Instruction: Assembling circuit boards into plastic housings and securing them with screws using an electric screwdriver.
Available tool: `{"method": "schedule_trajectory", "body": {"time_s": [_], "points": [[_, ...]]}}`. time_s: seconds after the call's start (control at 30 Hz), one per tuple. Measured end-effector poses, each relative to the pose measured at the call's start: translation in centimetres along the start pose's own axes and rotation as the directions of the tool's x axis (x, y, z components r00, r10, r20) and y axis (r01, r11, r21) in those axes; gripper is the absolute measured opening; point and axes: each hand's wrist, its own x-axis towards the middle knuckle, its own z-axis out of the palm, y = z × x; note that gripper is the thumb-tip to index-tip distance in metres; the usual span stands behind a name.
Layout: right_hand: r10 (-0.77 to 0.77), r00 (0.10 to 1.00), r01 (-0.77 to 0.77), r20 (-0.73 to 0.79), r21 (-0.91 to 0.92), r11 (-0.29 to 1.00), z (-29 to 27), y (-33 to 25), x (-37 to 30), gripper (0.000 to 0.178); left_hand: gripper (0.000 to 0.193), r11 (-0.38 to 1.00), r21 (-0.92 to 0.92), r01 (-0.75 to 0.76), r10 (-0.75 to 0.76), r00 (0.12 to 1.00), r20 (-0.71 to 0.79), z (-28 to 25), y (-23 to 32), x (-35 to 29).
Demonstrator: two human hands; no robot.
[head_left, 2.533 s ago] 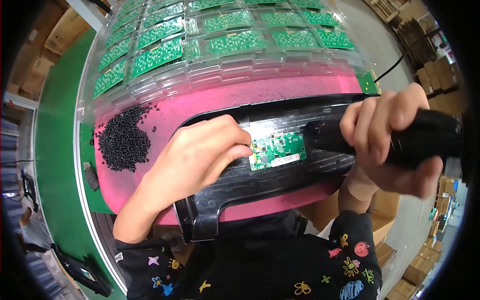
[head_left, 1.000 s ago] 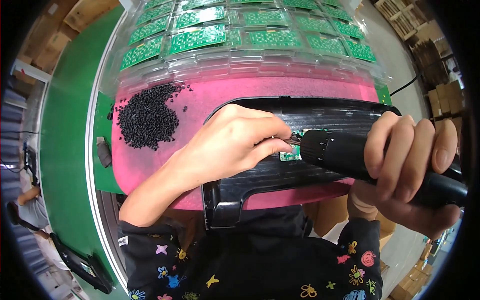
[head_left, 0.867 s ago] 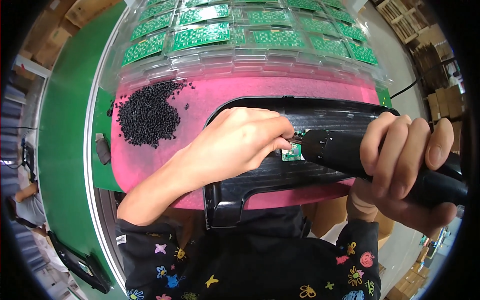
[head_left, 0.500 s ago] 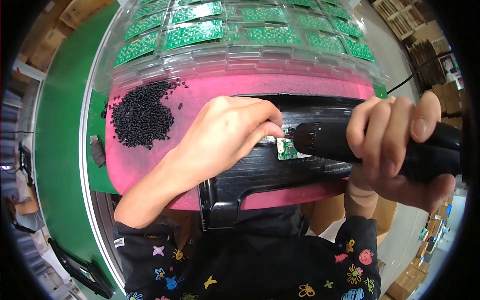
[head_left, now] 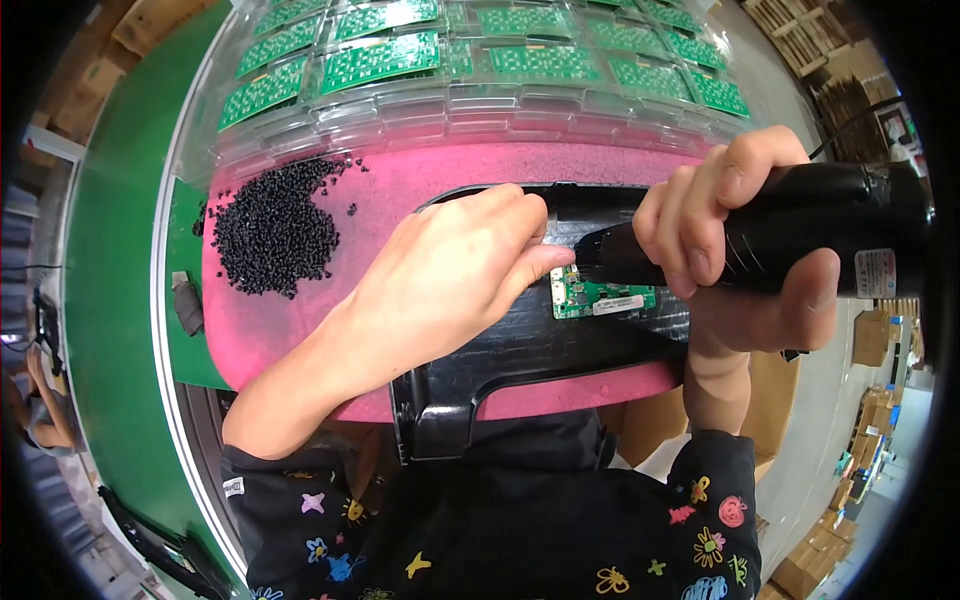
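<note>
My right hand (head_left: 715,220) is wrapped around a thick black electric screwdriver (head_left: 810,215), held almost level. Its dark tip lies over the upper part of a small green circuit board (head_left: 600,300) with white connectors and a white label. That board rests inside a long, curved black plastic housing (head_left: 520,345). My left hand (head_left: 455,265) reaches across the housing, thumb and forefinger pinched together by the board's upper left corner, next to the tool's tip. Whatever those fingers hold is hidden. Left of my wrist, a pile of tiny black screws (head_left: 275,230) is spread out.
A pink mat (head_left: 400,160) lies under the housing. Behind it are stacked clear plastic trays (head_left: 480,105) holding several green circuit boards (head_left: 380,62). A small dark rolled piece (head_left: 187,305) sits left of the mat. Cardboard boxes (head_left: 820,540) stand at the right.
My right hand and the electric screwdriver have moved left and up, tilting slightly, so more of the circuit board shows. My left hand has shifted slightly left and stays pinched near the board's corner.
</note>
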Motion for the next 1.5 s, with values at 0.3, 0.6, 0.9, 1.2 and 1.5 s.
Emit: {"method": "schedule_trajectory", "body": {"time_s": [0.3,0.6,0.9,1.2,1.5], "points": [[0.074,0.99,-0.058,0.12,-0.137,0.989,0.8,0.5,1.1,0.059,0.012,0.998,-0.011,-0.057,0.057,0.998,0.023,0.1,-0.8,-0.3],[0.019,1.0,-0.019,0.012,0.06,0.998,0.0,0.5,-0.5,0.059,0.019,0.997,0.058,-0.043,0.034,0.989,0.142,-0.2,-0.6,-0.7],[-0.273,0.962,0.254,0.013,0.321,0.912,-0.5,-1.5,-0.4,0.045,0.017,0.972,-0.155,-0.175,0.178,0.984,0.0,-0.2,-0.7,-0.1],[-0.279,0.96,0.267,-0.016,0.35,0.898,-0.9,-2.5,-1.2,0.042,0.016,0.937,-0.326,-0.128,0.167,0.982,0.093,-0.7,0.1,0.4],[-0.21,0.976,0.206,0.051,0.073,0.976,-0.1,-3.6,-1.7,0.048,0.014,0.932,-0.201,-0.302,0.293,0.953,-0.075,0.3,0.3,0.1]]}}
